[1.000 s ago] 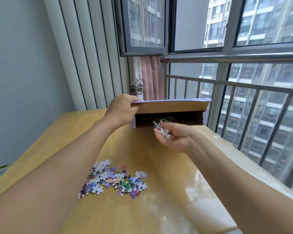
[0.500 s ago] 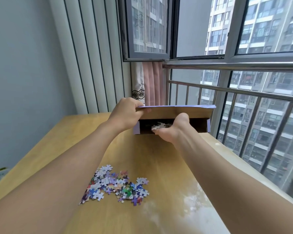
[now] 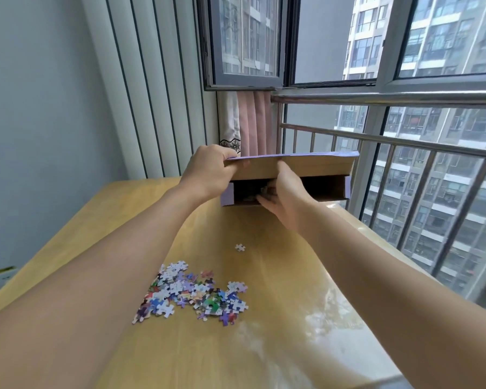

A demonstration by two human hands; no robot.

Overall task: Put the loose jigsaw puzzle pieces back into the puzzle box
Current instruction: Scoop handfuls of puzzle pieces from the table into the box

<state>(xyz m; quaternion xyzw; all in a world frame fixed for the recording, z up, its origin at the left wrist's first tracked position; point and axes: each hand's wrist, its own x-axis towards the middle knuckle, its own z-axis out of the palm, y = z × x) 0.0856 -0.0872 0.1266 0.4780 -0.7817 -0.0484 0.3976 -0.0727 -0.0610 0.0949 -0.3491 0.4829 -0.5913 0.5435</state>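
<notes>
The purple puzzle box stands at the far end of the table, its open side facing me and its brown flap lifted. My left hand grips the flap's left corner and holds it up. My right hand is at the opening, its fingers stretched into the dark inside and its thumb up against the flap; a few pieces show just beyond the fingers. A pile of colourful loose pieces lies on the table between my forearms. One single piece lies apart, between the pile and the box.
The wooden table runs to a glossy right edge beside a metal railing and windows. A pink curtain hangs behind the box. Ribbed wall panels stand at the back left.
My right hand carried a handful of pieces to the box and has pushed its fingers inside. One piece now lies alone on the table below the box. The left hand kept the flap up.
</notes>
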